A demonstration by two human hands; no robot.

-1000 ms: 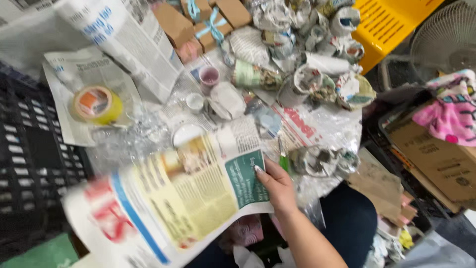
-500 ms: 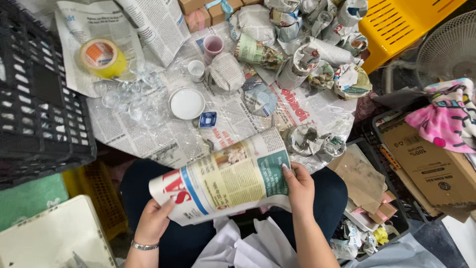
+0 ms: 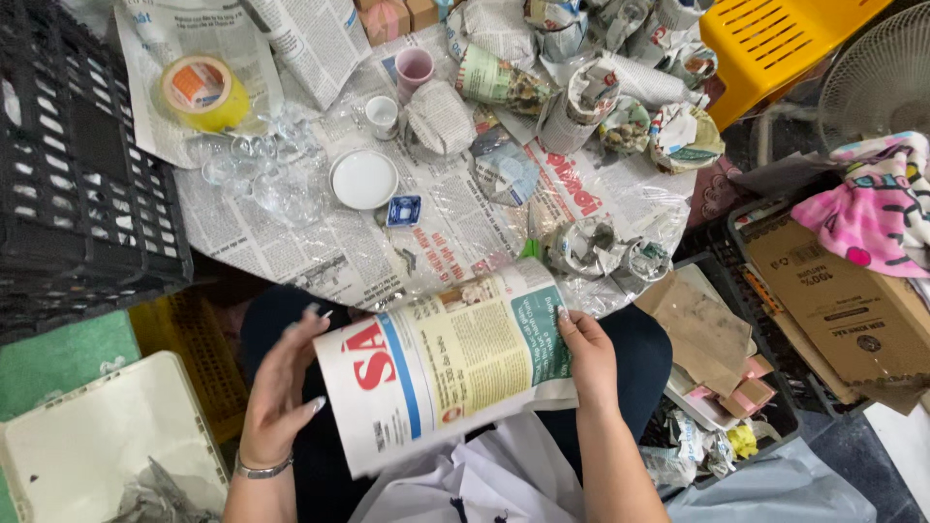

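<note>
A folded newspaper (image 3: 446,368) with red and blue print lies across my lap. My right hand (image 3: 586,358) grips its right edge. My left hand (image 3: 281,387), a bracelet on the wrist, is at its left edge with fingers spread, and I cannot tell whether it touches the paper. Beyond the paper, a low surface covered with newspaper sheets (image 3: 320,242) holds a white saucer (image 3: 363,179), a small blue square dish (image 3: 404,210), a white cup (image 3: 382,114) and a pink cup (image 3: 415,68).
A yellow tape roll (image 3: 203,92) and clear glassware (image 3: 262,169) sit at the left. Several paper-wrapped bundles (image 3: 581,87) fill the far right. A black crate (image 3: 77,184) stands left, a yellow crate (image 3: 775,48) and a fan (image 3: 877,77) right, cardboard (image 3: 843,300) beside my knee.
The view has steadied and dropped toward my lap. The newspaper came closer to me, and my left hand moved from under its left end to beside it with fingers spread.
</note>
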